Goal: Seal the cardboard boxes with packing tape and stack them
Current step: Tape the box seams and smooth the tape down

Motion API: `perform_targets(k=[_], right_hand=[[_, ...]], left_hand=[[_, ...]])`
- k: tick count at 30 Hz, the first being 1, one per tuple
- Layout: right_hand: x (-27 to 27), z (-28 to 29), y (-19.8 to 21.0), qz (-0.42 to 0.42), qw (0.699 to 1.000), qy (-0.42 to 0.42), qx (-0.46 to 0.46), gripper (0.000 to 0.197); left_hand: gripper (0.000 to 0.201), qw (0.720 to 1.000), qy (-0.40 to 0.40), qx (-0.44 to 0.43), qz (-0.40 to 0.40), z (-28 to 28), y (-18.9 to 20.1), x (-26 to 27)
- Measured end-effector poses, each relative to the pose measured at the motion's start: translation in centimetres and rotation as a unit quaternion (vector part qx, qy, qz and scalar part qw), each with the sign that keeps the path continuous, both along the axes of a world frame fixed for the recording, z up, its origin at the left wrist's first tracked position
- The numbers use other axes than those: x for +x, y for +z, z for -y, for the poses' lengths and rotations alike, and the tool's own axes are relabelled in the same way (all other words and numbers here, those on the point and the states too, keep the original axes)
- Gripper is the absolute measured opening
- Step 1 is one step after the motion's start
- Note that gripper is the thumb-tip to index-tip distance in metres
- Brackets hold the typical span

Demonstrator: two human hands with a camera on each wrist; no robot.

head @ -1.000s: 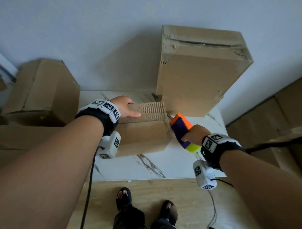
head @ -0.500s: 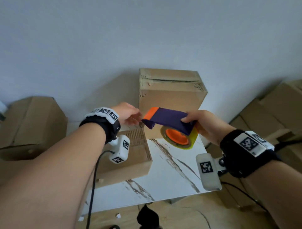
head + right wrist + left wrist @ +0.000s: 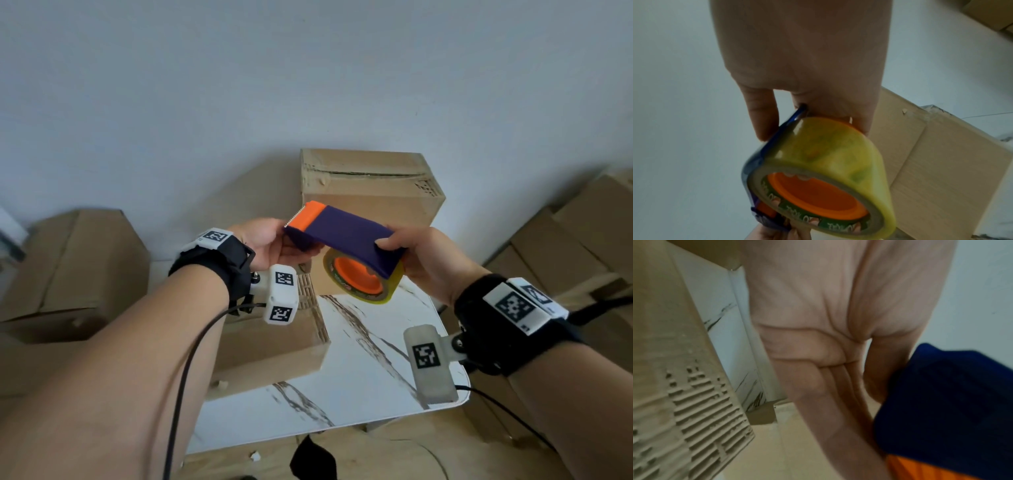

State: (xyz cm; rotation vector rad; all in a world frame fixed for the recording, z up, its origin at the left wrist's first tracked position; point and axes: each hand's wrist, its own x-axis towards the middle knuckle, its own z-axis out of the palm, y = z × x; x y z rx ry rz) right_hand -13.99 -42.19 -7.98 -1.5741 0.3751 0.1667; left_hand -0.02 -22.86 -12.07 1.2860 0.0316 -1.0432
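- Progress, as I judge it: sealing of the low cardboard box on the white marble-patterned tabletop has not visibly begun. No strip of tape shows on the part of its top that can be seen, though the left forearm hides much of it.
- The taller cardboard box stands behind it on the same tabletop, against the wall. A dark seam line runs along its top; whether tape covers that seam cannot be told. Nothing is stacked yet.
- Left to do: draw tape across the low box's flaps, cut it, then stack the boxes.
- The tape dispenser is held in the air between both hands, above the tabletop and in front of the taller box. It has a dark purple body, an orange toothed cutter end pointing left, and a roll of yellowish clear packing tape on an orange hub hanging beneath.
- The right hand grips the dispenser's rear end, thumb on top and fingers wrapped around the body beside the roll.
- The left hand curls its fingers under the cutter end, apparently feeling for the loose tape end; no free tape tail is visible.
- More cardboard boxes sit on the floor at both sides.
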Motion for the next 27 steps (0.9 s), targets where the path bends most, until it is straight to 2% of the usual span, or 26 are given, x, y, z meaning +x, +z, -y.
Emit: perform_targets(k=[7, 10, 12, 16, 21, 22, 24, 27], right_hand=[[0.4, -0.7, -0.2, -0.002, 1.0, 0.009, -0.017, 0.059], [0.6, -0.7, -0.3, -0.004, 1.0, 0.013, -0.021, 0.06], [0.6, -0.7, -0.4, -0.006, 1.0, 0.012, -0.027, 0.061], [0.4, -0.6, -1.0, -0.014, 0.999, 0.009, -0.045, 0.058], [0.4, -1.1, -1.5, -0.015, 0.996, -0.019, -0.083, 0.023], [0.4, -1.3, -1.4, -0.009, 0.994, -0.028, -0.103, 0.024], [0.3, -1.6, -1.2, 0.009, 0.987, -0.016, -0.159, 0.039], [-0.3, -2.2, -0.3, 0.03, 0.951, 0.068, -0.299, 0.07]], left_hand=[[0.028, 1.0, 0.001, 0.03, 0.006, -0.5, -0.4, 0.7], [0.026, 0.998, -0.03, 0.046, -0.013, -0.7, -0.5, 1.0], [0.022, 0.996, -0.054, 0.073, -0.001, -0.7, -0.8, 1.3], [0.022, 0.994, -0.041, 0.097, 0.038, -0.6, -1.6, 2.2], [0.026, 0.994, -0.043, 0.095, 0.032, -0.8, -2.5, 2.9], [0.025, 0.994, -0.04, 0.099, 0.026, -0.7, -2.8, 3.0], [0.022, 0.994, -0.03, 0.106, 0.005, -0.3, -3.4, 3.1], [0.027, 0.988, -0.047, 0.144, 0.001, 0.4, -4.0, 3.0]])
